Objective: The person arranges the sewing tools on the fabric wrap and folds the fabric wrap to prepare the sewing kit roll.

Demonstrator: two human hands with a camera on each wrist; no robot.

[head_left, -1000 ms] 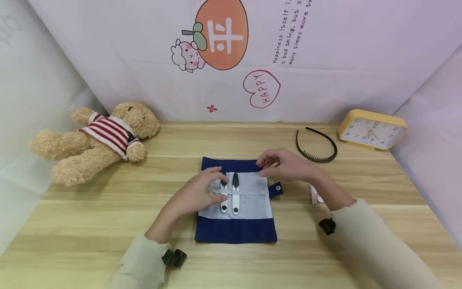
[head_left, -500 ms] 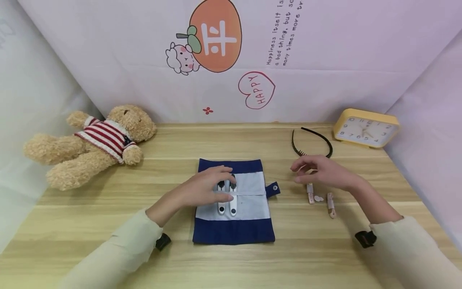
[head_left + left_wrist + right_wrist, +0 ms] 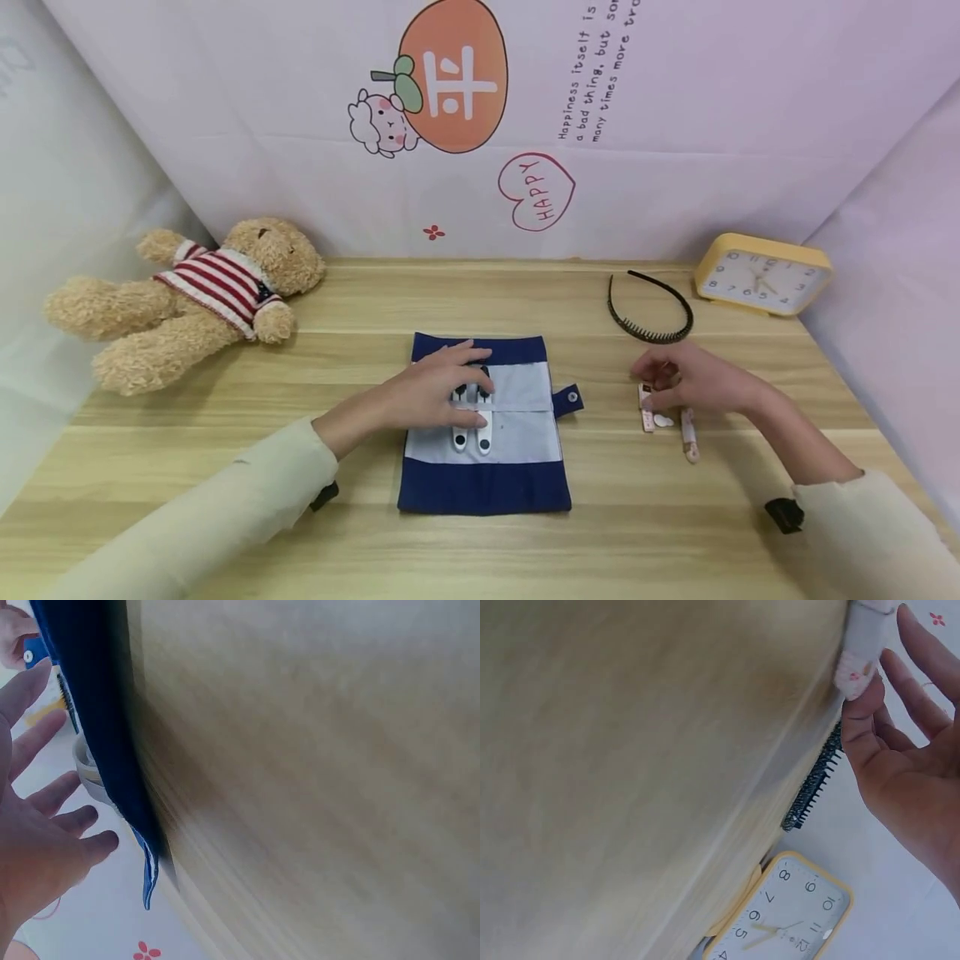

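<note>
Left grip [image 3: 429, 393] over pouch [image 3: 525, 437], right grip [image 3: 701, 382] at pink strips [image 3: 689, 433].
Head: left grip spread, holding nothing; pink strips on counter [image 3: 637, 533] right of pouch, look light, soft, best pinched mid-length. Left wrist: fingers [image 3: 40, 741] apart beside pouch edge. Right wrist: right grip loosely bent, nothing visibly held.

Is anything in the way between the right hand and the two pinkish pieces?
Nothing visible is: the right hand is right by the pinkish pieces, and the black headband lies beyond them, off that path.
</note>
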